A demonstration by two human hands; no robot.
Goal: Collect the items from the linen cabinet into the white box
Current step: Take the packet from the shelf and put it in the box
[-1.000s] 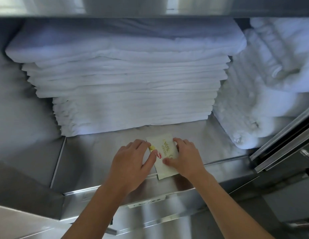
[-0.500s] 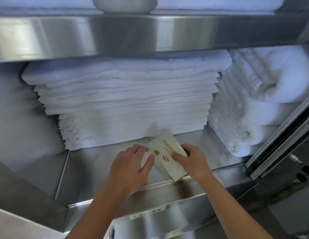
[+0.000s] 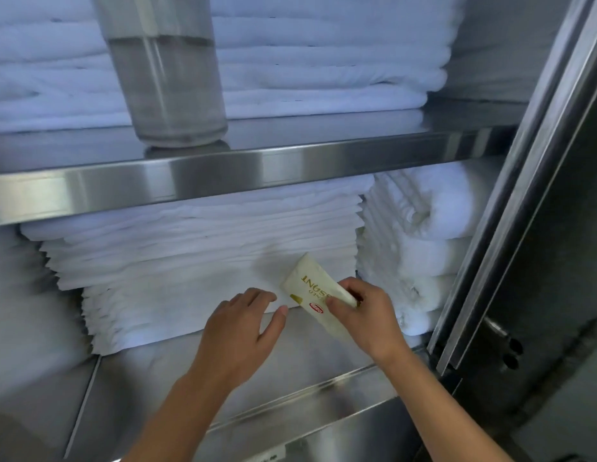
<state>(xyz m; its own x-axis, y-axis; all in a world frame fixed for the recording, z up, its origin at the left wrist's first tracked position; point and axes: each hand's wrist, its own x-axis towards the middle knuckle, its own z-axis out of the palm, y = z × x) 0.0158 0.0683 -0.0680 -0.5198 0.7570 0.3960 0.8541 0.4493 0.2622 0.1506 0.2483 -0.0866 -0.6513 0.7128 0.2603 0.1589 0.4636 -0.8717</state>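
A cream-white packet (image 3: 315,288) with gold lettering and a small red logo is lifted off the lower steel shelf (image 3: 290,365), tilted with one corner up. My right hand (image 3: 367,321) pinches its lower right part between thumb and fingers. Just left of the packet my left hand (image 3: 240,331) hovers over the shelf, fingers spread, thumb close to the packet without touching it. The white box is out of view.
A stack of folded white sheets (image 3: 197,261) fills the back of the lower shelf, with rolled towels (image 3: 423,248) to the right. On the upper shelf (image 3: 224,175) a clear glass jar (image 3: 167,68) stands before more folded linen. A steel door frame (image 3: 510,208) rises at right.
The packet went from lying flat on the shelf under both hands to being raised in my right hand. My left hand let go of it. The view tilted up, showing the upper shelf and jar.
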